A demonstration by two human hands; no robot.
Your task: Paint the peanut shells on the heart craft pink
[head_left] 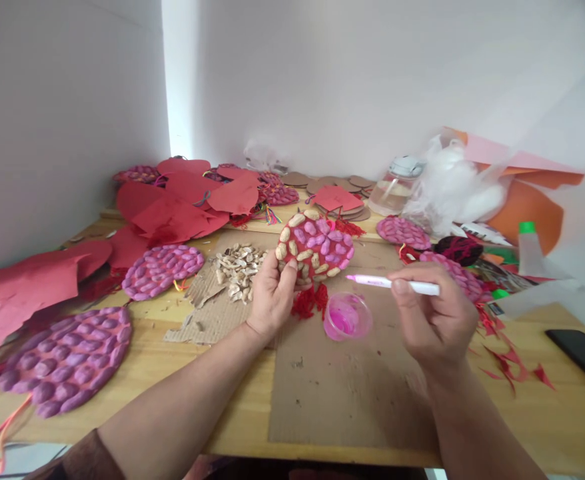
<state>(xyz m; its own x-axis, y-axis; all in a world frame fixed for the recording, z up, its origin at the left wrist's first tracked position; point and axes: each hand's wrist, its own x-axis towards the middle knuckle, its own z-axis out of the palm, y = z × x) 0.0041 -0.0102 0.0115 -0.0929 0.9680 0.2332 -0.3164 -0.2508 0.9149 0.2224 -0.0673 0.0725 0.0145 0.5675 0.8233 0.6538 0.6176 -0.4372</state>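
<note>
With our left hand [272, 290] we are gripping a shell-covered red disc [328, 244] by its near-left edge, thumb over the front, and we are tilting its face toward us above the cardboard sheet [342, 407]. In our right hand [437, 313] we are pinching a white pen [372, 281] between thumb and fingers, its pink tip pointing left, just beside the disc's near-right edge and seemingly not touching it. The cup of pink liquid [365, 327] is sitting on the cardboard just nearer than the disc, with the red tassel [310, 301] hanging to its left.

The step in hand looks like colouring the shells: many toward the middle and right are showing pink, while those along the left and near edges are showing bare. To do it well, we should be turning the disc so the bare shells are facing the tip, shifting our thumb off them, and working the colour into the ridges with light strokes. We should also be steering the tassel clear of the cup.
</note>
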